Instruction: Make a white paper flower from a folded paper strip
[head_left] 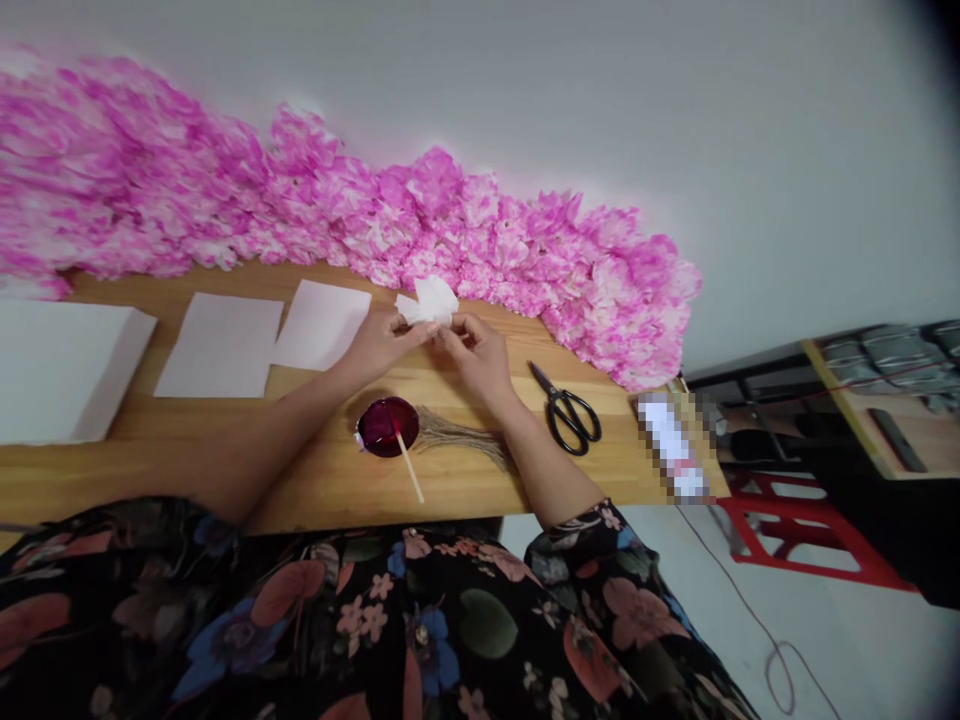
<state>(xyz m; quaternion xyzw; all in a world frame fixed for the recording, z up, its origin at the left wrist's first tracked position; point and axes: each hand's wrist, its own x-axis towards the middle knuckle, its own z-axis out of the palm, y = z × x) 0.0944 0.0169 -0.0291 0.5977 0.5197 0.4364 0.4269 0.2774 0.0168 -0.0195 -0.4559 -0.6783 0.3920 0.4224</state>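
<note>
Both my hands meet over the wooden table (pixel 322 480) and pinch a small white tissue-paper flower (pixel 429 300). My left hand (pixel 382 340) grips its left side with closed fingers. My right hand (pixel 474 352) pinches the base from the right. Just below my hands sits a small bowl of dark red dye (pixel 387 426) with a thin stick (pixel 409 466) resting in it. A bundle of thin twine (pixel 461 436) lies beside the bowl, under my right forearm.
A long heap of pink-dyed paper flowers (pixel 360 210) runs along the wall. White paper sheets (pixel 221 345) and a thicker stack (pixel 64 370) lie at left. Black scissors (pixel 568 410) lie right of my hands. A red stool (pixel 795 540) stands beyond the table's right end.
</note>
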